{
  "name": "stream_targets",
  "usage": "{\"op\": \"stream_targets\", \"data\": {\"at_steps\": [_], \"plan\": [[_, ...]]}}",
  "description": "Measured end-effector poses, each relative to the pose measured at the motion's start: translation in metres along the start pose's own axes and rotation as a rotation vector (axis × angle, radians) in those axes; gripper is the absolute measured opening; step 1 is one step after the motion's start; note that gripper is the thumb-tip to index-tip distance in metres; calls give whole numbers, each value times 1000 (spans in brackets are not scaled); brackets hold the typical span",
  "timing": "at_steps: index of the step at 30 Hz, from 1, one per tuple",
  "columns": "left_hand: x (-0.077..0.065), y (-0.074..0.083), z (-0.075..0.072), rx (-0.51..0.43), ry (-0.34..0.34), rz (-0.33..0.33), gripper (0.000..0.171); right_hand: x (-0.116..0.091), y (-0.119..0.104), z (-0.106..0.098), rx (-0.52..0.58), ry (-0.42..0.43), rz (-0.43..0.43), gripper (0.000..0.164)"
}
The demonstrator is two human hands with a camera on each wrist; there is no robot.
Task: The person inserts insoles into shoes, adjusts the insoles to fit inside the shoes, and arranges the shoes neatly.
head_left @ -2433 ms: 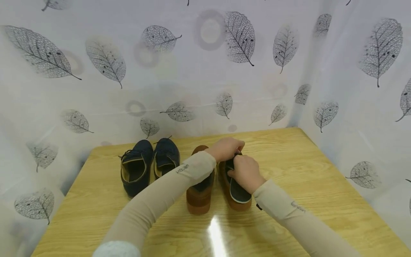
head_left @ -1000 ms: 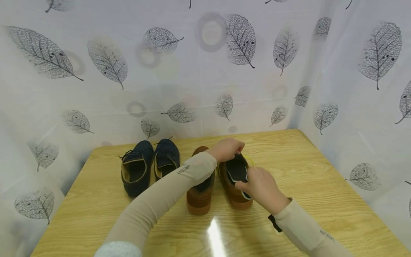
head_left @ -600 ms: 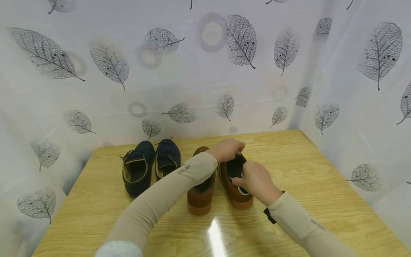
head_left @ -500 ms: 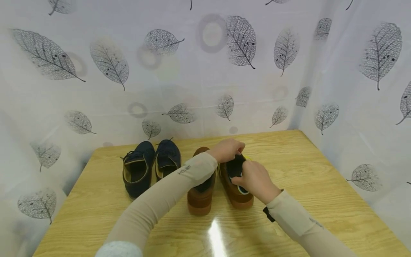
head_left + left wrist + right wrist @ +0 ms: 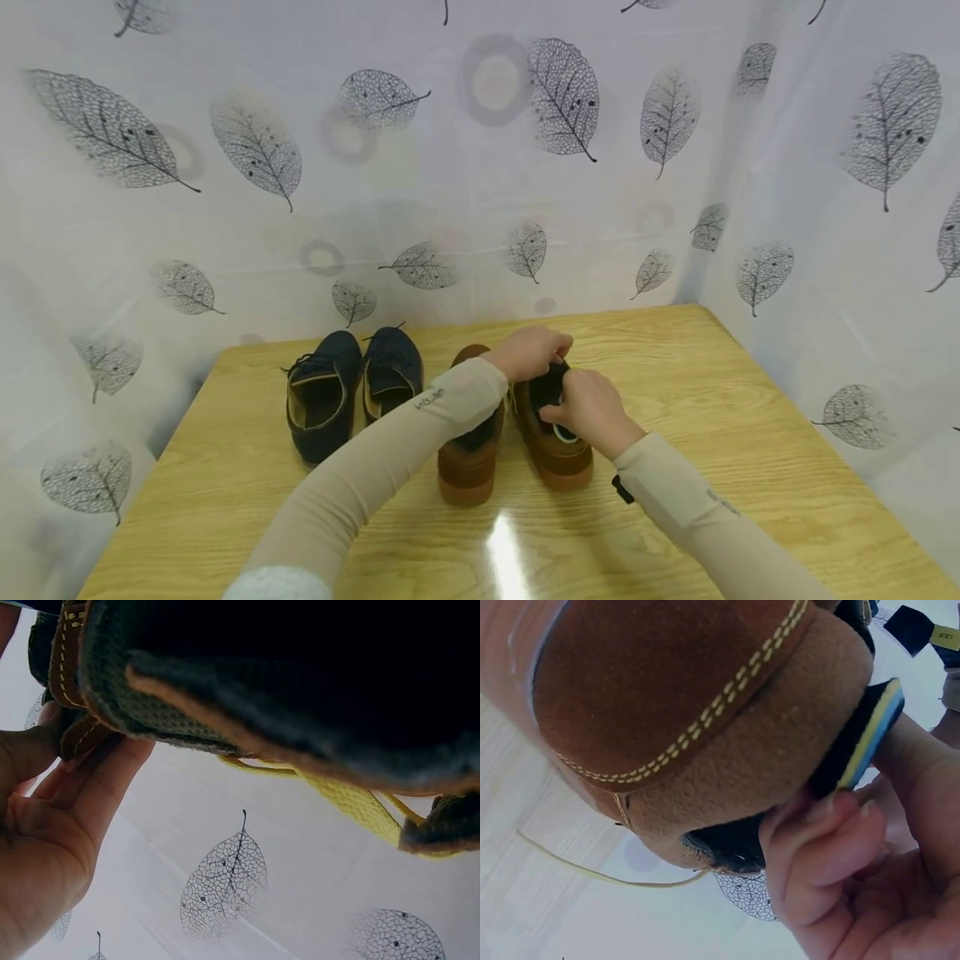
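Note:
A brown suede shoe (image 5: 564,473) with yellow stitching stands at the right of the row, heel toward me. At its throat my left hand (image 5: 528,352) pinches the tongue (image 5: 84,736) between thumb and fingers, as the left wrist view shows. My right hand (image 5: 594,410) holds the heel end of a dark insole (image 5: 859,742) with yellow and blue edge layers. The insole's front part is hidden inside the shoe; its pale rear rim shows beside my thumb in the head view. Yellow laces (image 5: 352,804) hang loose beside the tongue.
The matching brown shoe (image 5: 467,483) stands just left, partly behind my left forearm. Farther left are two dark navy lace-up shoes, one (image 5: 318,408) and the other (image 5: 392,362). All rest on a wooden table (image 5: 705,383) before a leaf-print curtain (image 5: 465,183).
The insole, earlier sticking well out over the heel, now sits deeper in the shoe. My right hand first drew back, then moved forward and left with it. My left hand stays at the tongue.

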State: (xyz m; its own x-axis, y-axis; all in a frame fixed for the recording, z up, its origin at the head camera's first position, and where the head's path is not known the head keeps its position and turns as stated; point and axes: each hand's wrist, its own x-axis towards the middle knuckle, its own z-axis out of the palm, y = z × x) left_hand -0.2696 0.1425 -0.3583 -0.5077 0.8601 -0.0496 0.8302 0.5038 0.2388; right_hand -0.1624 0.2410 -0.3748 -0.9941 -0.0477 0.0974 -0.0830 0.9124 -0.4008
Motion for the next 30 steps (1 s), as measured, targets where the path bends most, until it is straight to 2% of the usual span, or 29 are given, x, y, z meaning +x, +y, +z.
{"op": "stream_targets", "data": {"at_steps": [6,9,13,18,25,30], "plan": [[-2,0,-6,-26,4,-17,14,10,-1,3,-24,15,-13,35],[-2,0,-6,2,17,-15,18,13,2,5,-81,42,-31,27],[-2,0,-2,34,19,-2,17,9,4,4,-145,32,-33,19],[-2,-1,-2,23,19,0,19,0,-5,-6,-168,-29,-16,22],[-2,0,-2,-13,0,-8,13,-13,-26,-11,-195,-106,13,44],[-3,0,-1,0,-1,1,11,-13,-28,-6,-194,-129,24,38]]}}
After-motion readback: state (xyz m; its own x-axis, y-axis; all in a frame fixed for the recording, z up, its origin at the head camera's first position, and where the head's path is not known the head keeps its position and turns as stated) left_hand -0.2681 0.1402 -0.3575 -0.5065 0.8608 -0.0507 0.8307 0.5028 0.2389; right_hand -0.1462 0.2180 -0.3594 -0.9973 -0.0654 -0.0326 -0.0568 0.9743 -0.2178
